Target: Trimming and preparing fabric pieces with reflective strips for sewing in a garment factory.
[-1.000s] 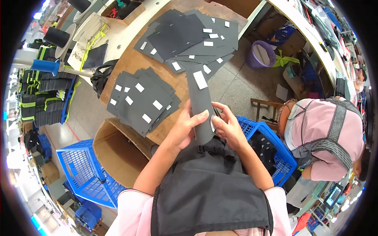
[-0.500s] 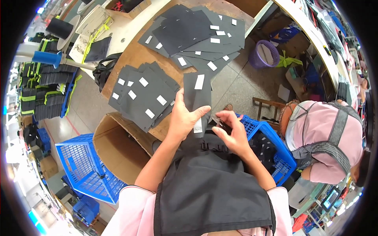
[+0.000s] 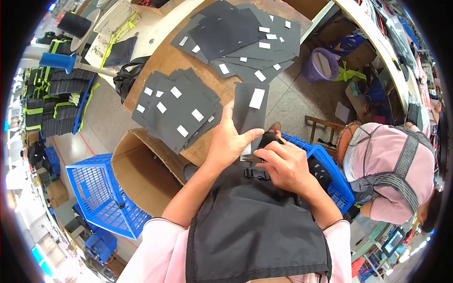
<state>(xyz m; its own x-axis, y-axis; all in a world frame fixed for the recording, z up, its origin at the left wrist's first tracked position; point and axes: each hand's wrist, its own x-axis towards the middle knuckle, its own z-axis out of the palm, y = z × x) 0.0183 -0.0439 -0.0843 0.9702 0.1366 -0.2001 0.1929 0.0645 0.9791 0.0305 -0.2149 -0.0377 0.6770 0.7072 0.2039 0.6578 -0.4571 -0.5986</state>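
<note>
A busy workroom spreads around a brown wooden desk (image 3: 160,59), with tiled floor (image 3: 285,106) beyond its right edge. At the centre of it all, the long black piece (image 3: 246,115) sits up off the desk, just in front of the person's dark apron (image 3: 259,217), its long axis pointing away from the body. A white label (image 3: 256,98) marks the far end, and a second white patch (image 3: 246,150) shows at the near end. The left hand (image 3: 230,144) has it by the left edge, thumb across the front. And here is the key line: the piece lies just left of the right hand (image 3: 289,162), whose fingers are closed around a small dark tool (image 3: 255,159), perhaps snips, its tip right by that near patch. Whether it touches, one cannot tell. Farther out, two piles of black pieces: one to the left (image 3: 174,118), one at the far side (image 3: 226,35).
</note>
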